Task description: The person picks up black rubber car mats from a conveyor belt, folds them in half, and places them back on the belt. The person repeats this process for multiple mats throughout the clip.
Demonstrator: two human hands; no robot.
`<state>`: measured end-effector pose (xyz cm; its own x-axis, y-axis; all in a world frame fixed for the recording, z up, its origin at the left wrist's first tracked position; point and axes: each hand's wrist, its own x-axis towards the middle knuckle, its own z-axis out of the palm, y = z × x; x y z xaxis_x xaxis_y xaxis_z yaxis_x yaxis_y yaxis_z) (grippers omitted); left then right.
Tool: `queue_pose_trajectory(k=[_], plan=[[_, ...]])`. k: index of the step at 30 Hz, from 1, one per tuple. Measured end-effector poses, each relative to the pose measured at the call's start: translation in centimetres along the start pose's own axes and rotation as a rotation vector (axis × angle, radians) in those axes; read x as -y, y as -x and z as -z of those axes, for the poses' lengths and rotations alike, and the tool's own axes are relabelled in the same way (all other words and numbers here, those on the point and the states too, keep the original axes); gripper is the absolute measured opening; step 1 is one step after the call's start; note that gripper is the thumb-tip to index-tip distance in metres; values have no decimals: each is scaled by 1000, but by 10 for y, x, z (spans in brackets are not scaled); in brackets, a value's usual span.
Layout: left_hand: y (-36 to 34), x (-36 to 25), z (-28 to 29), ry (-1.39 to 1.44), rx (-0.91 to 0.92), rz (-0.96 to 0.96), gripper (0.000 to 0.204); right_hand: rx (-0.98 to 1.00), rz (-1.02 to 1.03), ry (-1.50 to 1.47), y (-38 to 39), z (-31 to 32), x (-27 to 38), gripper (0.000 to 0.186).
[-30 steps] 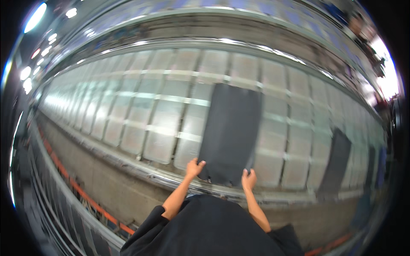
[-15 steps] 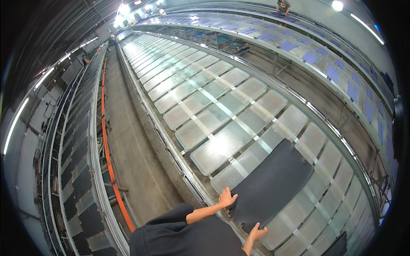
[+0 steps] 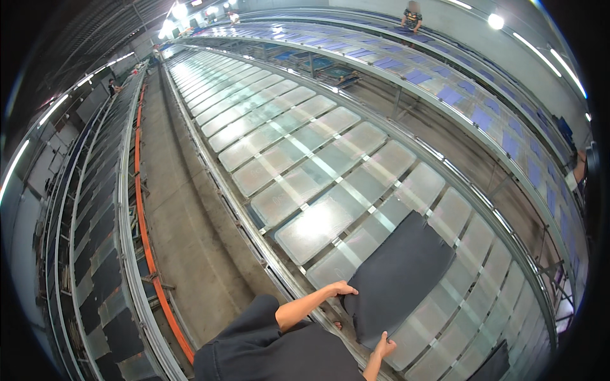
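A dark grey cut piece of fabric point(image 3: 403, 273) lies across the pale panels of a long table point(image 3: 318, 222), its far end flat on them. My left hand point(image 3: 344, 289) pinches its near left corner between thumb and fingers. The near right corner is gripped by my right hand point(image 3: 384, 345), thumb on top. Between the two hands the near edge sags over the table's front rail and looks slightly raised. Part of a second dark fabric piece point(image 3: 492, 365) shows on the table at the lower right.
A metal rail point(image 3: 219, 197) edges the table beside a concrete aisle point(image 3: 184, 222). Left of the aisle, an orange strip point(image 3: 145, 222) runs along another table bearing dark pieces point(image 3: 108, 279). Purple pieces point(image 3: 451, 95) cover the table at right, where a person point(image 3: 412, 18) stands beyond.
My left hand has closed on the fabric's near left corner, its fingers less spread. The near edge has shifted slightly and bunched. The whole view has swung a little to the right.
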<state>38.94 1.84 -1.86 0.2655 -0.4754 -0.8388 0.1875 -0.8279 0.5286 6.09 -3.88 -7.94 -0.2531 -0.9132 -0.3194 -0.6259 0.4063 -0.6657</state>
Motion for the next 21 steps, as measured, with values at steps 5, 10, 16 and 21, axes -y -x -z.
queue_pose_trajectory(k=[5, 10, 16, 21], plan=[[17, -41, -15, 228, 240, -159, 54, 115, -63, -40, -14, -6, -6, 68], [78, -87, -28, 394, 337, -282, 50, 524, -411, -636, -18, 29, 21, 64], [110, -118, -10, 456, 416, -304, 48, 816, -362, -887, -21, 68, 44, 49], [110, -100, 10, 278, 292, -272, 45, 662, 24, -469, 5, 93, 113, 46]])
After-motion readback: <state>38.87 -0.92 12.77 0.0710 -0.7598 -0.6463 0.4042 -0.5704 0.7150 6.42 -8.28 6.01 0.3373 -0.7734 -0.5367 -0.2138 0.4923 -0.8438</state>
